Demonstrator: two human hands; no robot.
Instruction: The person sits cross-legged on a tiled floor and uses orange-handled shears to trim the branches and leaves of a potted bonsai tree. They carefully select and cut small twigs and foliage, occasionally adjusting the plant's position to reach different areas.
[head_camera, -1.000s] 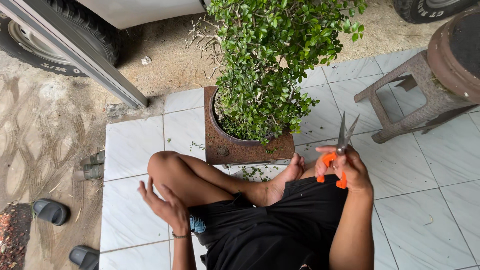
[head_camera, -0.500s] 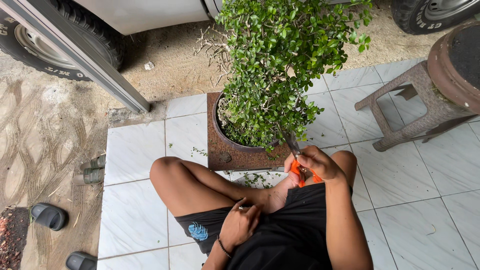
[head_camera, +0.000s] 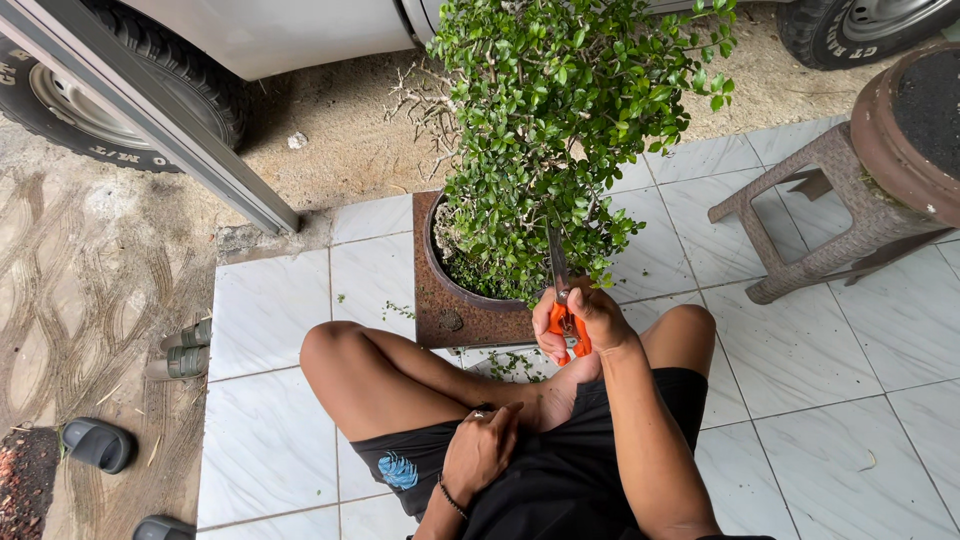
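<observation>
A bushy small-leaved potted plant (head_camera: 560, 130) grows in a round pot (head_camera: 440, 262) set on a rusty square base (head_camera: 450, 325) in front of my crossed legs. My right hand (head_camera: 585, 318) grips orange-handled scissors (head_camera: 562, 300), their blades pointing up into the lower leaves of the plant. My left hand (head_camera: 480, 448) rests loosely curled on my lap over black shorts, holding nothing; a dark bracelet circles its wrist.
I sit on white floor tiles (head_camera: 270, 300) with leaf clippings scattered near the pot. A brown wicker stool (head_camera: 810, 215) carrying a large pot (head_camera: 905, 120) stands at the right. A vehicle tyre (head_camera: 120, 100) and a metal rail lie behind; sandals (head_camera: 185, 348) sit on the left.
My right hand has carried the scissors from open air leftward into the plant's lower foliage. My left hand has moved from beside my knee onto my lap.
</observation>
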